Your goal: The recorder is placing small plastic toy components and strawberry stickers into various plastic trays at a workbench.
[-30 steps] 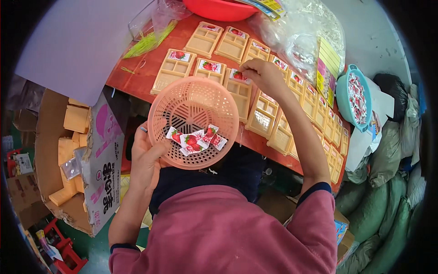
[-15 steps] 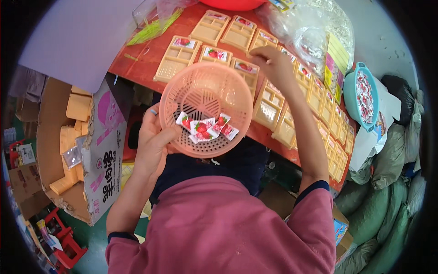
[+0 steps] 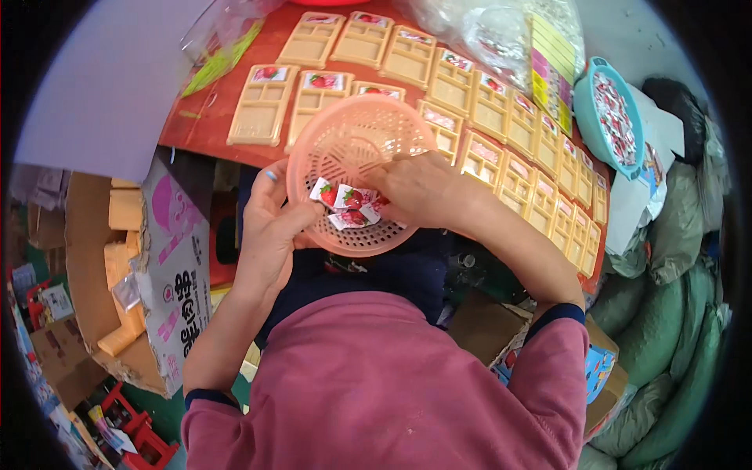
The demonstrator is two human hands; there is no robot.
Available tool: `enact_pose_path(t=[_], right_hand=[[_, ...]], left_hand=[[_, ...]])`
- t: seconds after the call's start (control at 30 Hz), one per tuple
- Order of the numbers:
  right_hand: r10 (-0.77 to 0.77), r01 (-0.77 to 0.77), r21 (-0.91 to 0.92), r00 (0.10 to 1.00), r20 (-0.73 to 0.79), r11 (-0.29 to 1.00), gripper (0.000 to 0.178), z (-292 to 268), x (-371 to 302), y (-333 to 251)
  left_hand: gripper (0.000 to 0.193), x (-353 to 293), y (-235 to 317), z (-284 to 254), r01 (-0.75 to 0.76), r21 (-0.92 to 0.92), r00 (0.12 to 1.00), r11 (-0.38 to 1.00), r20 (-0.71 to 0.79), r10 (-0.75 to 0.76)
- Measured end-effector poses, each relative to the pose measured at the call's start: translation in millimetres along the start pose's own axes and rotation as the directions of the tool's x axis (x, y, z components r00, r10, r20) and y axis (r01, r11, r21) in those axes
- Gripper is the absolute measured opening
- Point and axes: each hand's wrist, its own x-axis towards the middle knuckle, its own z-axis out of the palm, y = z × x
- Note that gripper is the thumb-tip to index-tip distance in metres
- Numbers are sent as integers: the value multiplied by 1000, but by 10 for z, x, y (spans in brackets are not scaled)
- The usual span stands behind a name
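My left hand [image 3: 272,227] grips the near-left rim of a round pink plastic basket [image 3: 345,141], held tilted over the table's front edge. A few small white sachets with red fruit pictures [image 3: 347,207] lie in the basket's lower part. My right hand [image 3: 415,188] reaches into the basket, its fingers pinching the sachets at the right of the pile. Behind the basket, rows of tan compartment trays [image 3: 262,106] cover the red table [image 3: 211,117]; many hold a sachet in the top compartment.
A teal basket [image 3: 589,102] full of sachets sits at the far right, beside clear plastic bags [image 3: 486,31]. An open cardboard box [image 3: 86,258] with tan trays stands at my left. Green sacks [image 3: 674,313] pile up at the right.
My right hand came back from the trays on the table and dipped into the basket onto the sachets. The basket stayed in my left hand.
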Motion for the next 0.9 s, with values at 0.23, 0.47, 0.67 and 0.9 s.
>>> enact_pose_path(t=[0.23, 0.47, 0.67, 0.9], right_hand=[[-100, 78, -115, 973, -207, 990, 24, 219, -137, 47], [-141, 288, 227, 852, -504, 930, 14, 84, -269, 187], [335, -126, 334, 633, -698, 934, 14, 182, -303, 845], [93, -293, -167, 701, -707, 941, 13, 542, -66, 1155]], left_hand=[[57, 16, -47, 86, -63, 77, 998, 995, 17, 62], [55, 34, -8, 33, 9, 36, 1000, 999, 0, -9], [52, 1, 8, -57, 3, 47, 1000, 999, -25, -2], [51, -25, 24, -23, -7, 32, 999, 999, -34, 9]])
